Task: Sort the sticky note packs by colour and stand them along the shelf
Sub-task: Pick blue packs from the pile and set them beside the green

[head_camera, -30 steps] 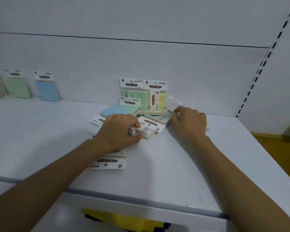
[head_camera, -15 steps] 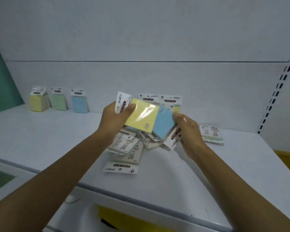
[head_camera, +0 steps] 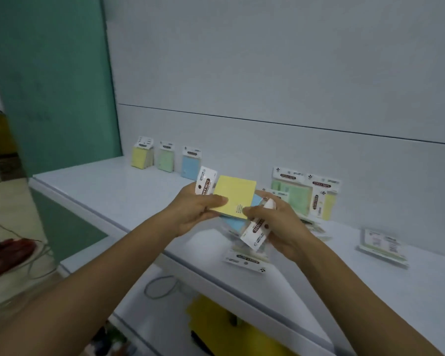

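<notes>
Nearest, two bare forearms reach in over a white shelf [head_camera: 113, 191]. The left hand [head_camera: 190, 211] has its grip closed on a yellow pack [head_camera: 235, 196], thumb across its face. The right hand [head_camera: 280, 227] has its grip closed on a blue pack [head_camera: 235, 223], which is tucked partly under the yellow one. Both are held above the shelf. Below them, loose packs [head_camera: 244, 260] lie flat in a heap. Off to the right, a lone pack [head_camera: 382, 246] lies flat. Behind the hands, a green leaning pack [head_camera: 296, 196] and a pale yellow leaning pack [head_camera: 324, 199] rest against the back wall. Farthest left stands a sorted row [head_camera: 166, 160] of yellow, green and blue, beside a teal panel [head_camera: 57, 86].
</notes>
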Available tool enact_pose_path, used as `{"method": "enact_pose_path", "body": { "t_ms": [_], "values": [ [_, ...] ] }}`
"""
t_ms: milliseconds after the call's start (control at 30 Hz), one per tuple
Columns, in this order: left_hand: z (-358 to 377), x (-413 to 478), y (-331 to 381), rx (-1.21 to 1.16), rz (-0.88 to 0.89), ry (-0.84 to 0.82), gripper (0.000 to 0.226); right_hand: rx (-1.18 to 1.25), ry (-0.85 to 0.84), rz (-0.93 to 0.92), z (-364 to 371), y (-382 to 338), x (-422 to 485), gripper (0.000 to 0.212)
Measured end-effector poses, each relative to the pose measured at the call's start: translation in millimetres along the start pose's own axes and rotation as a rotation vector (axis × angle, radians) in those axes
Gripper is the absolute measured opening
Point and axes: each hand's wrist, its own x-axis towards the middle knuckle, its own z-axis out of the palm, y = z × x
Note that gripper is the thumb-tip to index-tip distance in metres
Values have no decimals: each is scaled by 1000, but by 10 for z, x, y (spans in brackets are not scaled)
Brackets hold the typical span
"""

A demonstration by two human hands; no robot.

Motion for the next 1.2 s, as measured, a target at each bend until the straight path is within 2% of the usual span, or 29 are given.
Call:
{"method": "enact_pose_path", "body": {
  "t_ms": [167,267,367,467,633,767,900,1067,1167,1200],
  "values": [
    [-899,-269,176,-183,161,308,36,46,-24,0,627,100,95,37],
    [-1460,-516,326,-212,229,450,23,103,-26,11,1110,219,159,26],
    [-2002,-811,415,-118,257,516,8,167,-73,-27,1694,324,192,22],
    [-2567,-1160,486,-79,290,527,10,118,-117,-54,2373,437,169,17],
    [-3516,-1798,619,-35,302,467,14,-145,-283,-40,3357,529,107,14],
    [-4101,-2212,697,-102,334,398,17,-318,-326,-107,3965,564,87,15],
    [-4442,-2467,667,7,257,332,21,-431,-495,-132,4569,658,-23,19],
    [-4717,-2521,525,51,124,225,33,-373,-544,-115,5053,737,-27,25],
    [-4874,-2412,469,-72,168,272,34,-9,-534,20,5156,801,110,9],
    [-4916,-2357,460,-124,184,291,32,110,-526,55,5184,842,172,10]
  ]
}}
